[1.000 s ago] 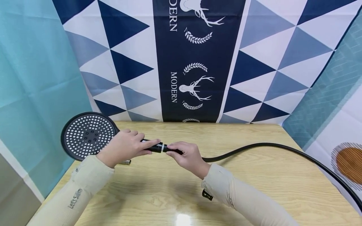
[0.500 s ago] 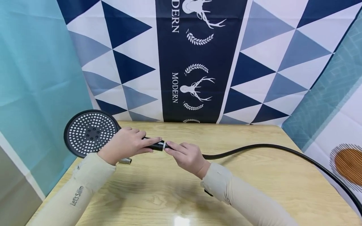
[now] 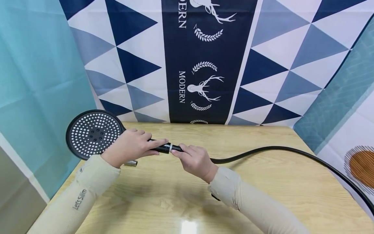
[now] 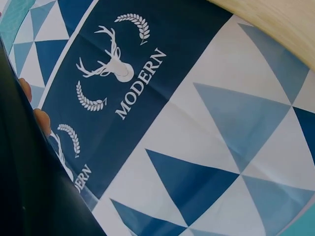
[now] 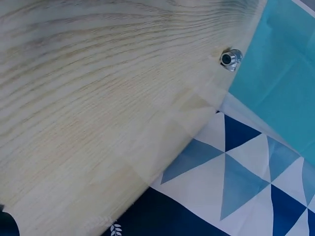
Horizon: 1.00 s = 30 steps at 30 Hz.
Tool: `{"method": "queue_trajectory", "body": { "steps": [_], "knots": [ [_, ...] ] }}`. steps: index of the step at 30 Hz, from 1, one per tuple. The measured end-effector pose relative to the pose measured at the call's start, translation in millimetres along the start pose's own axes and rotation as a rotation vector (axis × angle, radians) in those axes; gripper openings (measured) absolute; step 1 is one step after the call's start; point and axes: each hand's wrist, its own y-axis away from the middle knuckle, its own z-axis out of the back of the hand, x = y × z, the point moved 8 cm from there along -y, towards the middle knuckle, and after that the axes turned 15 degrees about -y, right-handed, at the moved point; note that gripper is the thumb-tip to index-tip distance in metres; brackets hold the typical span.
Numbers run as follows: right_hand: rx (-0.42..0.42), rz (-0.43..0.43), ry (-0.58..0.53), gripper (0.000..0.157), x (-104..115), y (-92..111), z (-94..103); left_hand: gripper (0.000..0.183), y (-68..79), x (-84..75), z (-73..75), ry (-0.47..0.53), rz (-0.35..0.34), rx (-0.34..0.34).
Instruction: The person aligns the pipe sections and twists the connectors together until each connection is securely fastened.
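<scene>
In the head view a black shower head (image 3: pixel 94 134) with a round, white-dotted face is held up at the left, its handle pointing right. My left hand (image 3: pixel 131 146) grips the handle, with the index finger lying along it. My right hand (image 3: pixel 197 161) pinches the black hose (image 3: pixel 270 148) at its end, right beside the pale ring where hose and handle meet. Whether the two are screwed together cannot be seen. The left wrist view has the shower head's dark back (image 4: pixel 37 177) and fingertips (image 4: pixel 43 122). A black end (image 5: pixel 8 225) shows in the right wrist view's corner.
A chrome metal fitting (image 3: pixel 130 163) lies on the wooden table (image 3: pixel 163 201) below my left hand. The hose arcs off past the table's right edge. Patterned cloth (image 3: pixel 140 65) hangs behind, and a teal cloth (image 3: pixel 38 91) at the left.
My right hand has turned at the hose end and its fingers have shifted round it. The left hand and shower head have moved slightly right and up.
</scene>
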Motion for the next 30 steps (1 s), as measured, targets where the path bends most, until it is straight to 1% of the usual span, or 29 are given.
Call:
{"method": "queue_trajectory", "body": {
  "steps": [6,9,10,11,13,17,20,23,24,27,30],
  "knots": [
    [0.033,-0.074,-0.066,0.019,-2,-2,-2.9,0.045,1.6,0.3,2.8,0.006,-0.013,0.003],
    [0.054,-0.130,-0.055,0.022,-4,-4,-3.9,0.048,3.0,1.0,5.5,-0.003,-0.009,-0.013],
    [0.057,-0.145,-0.053,0.023,-5,-5,-3.6,0.046,3.1,1.2,6.1,-0.010,-0.008,-0.018],
    [0.056,-0.154,-0.051,0.023,-6,-5,-3.1,0.040,2.7,1.4,7.1,-0.020,-0.008,-0.020],
    [0.044,-0.151,-0.055,0.023,-7,-6,-1.2,0.034,1.4,1.6,8.9,-0.032,-0.008,-0.026],
    [0.016,-0.107,-0.064,0.025,-7,-9,3.5,0.045,-3.0,1.9,10.9,-0.028,-0.008,-0.038],
    [0.010,-0.117,-0.085,0.023,-7,-12,6.1,0.044,-5.0,2.1,11.5,-0.021,-0.008,-0.049],
    [0.026,-0.183,-0.137,0.012,-9,-14,5.2,0.046,-3.9,2.5,12.4,-0.033,-0.007,-0.048],
    [0.033,-0.207,-0.153,0.012,-10,-15,4.3,0.046,-3.2,3.0,12.6,-0.038,-0.005,-0.046],
    [0.049,-0.266,-0.170,0.023,-11,-17,1.8,0.048,-1.8,3.7,12.9,-0.046,0.000,-0.042],
    [0.049,-0.301,-0.169,0.026,-12,-16,0.8,0.047,-1.8,2.7,11.7,-0.045,-0.006,-0.037]
  ]
}}
